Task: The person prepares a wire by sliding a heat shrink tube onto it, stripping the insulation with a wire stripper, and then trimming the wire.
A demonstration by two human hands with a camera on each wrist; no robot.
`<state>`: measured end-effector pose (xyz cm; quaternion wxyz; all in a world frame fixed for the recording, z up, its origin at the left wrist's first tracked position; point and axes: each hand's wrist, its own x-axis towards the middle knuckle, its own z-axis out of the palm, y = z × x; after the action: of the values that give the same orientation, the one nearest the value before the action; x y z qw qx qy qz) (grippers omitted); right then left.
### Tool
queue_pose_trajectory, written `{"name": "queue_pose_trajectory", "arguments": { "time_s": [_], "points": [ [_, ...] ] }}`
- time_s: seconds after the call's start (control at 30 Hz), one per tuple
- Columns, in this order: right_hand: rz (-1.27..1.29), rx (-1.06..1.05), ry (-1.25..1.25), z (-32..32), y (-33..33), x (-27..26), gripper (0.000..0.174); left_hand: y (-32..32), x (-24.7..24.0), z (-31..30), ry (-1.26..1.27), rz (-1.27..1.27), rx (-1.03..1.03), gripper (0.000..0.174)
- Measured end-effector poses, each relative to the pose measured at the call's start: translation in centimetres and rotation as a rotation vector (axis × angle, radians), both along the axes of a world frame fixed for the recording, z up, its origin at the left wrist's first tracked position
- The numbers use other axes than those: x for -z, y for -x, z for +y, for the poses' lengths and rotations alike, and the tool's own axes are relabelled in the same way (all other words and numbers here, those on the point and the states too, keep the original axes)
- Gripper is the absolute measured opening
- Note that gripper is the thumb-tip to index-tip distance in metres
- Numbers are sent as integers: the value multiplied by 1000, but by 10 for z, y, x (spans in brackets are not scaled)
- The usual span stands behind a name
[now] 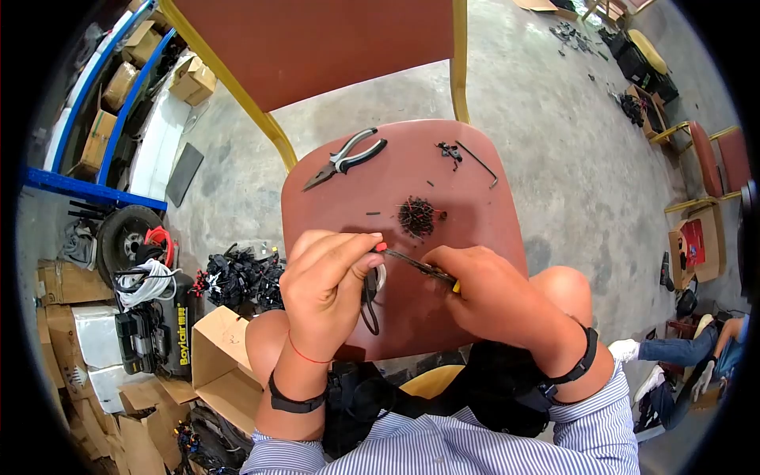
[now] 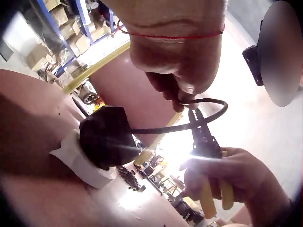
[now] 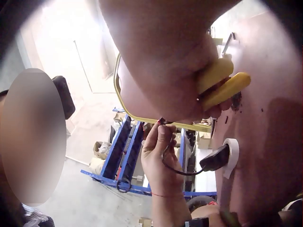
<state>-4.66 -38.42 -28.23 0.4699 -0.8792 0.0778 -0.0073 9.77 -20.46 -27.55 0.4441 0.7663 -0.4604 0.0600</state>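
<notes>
My left hand (image 1: 324, 281) pinches the end of a black cable (image 2: 163, 128), where a small red piece (image 1: 381, 247) shows at the fingertips. From there the cable loops down to a black block-shaped part (image 2: 105, 135) beside a white ring (image 3: 232, 158) resembling a tape roll, over the chair seat. Opposite, my right hand (image 1: 495, 289) grips wire strippers (image 2: 204, 142) by their yellow handles (image 3: 227, 92). The strippers' dark nose points at the red piece and lies close to the left fingertips.
On the red chair seat (image 1: 309, 214) lie pliers (image 1: 344, 158), a hex key (image 1: 479, 164), small black parts (image 1: 451, 154) and a heap of tiny black and red bits (image 1: 416, 218). Black cable bundles (image 1: 241, 277) and an open carton (image 1: 222, 348) stand left. Another person (image 1: 697, 356) sits far right.
</notes>
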Motion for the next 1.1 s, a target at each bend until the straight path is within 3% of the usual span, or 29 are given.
{"name": "queue_pose_trajectory", "arguments": {
  "time_s": [0.33,0.43,0.73,1.1],
  "points": [
    [91,61,32,11,2,-9,17,-1,0,3,65,111,28,14],
    [75,101,83,16,2,-9,17,9,5,3,112,365,-43,10],
    [-50,157,220,24,3,-1,21,19,6,6,268,912,18,12],
    [-127,186,434,15,2,3,22,18,10,1,268,965,-4,10]
  ]
}}
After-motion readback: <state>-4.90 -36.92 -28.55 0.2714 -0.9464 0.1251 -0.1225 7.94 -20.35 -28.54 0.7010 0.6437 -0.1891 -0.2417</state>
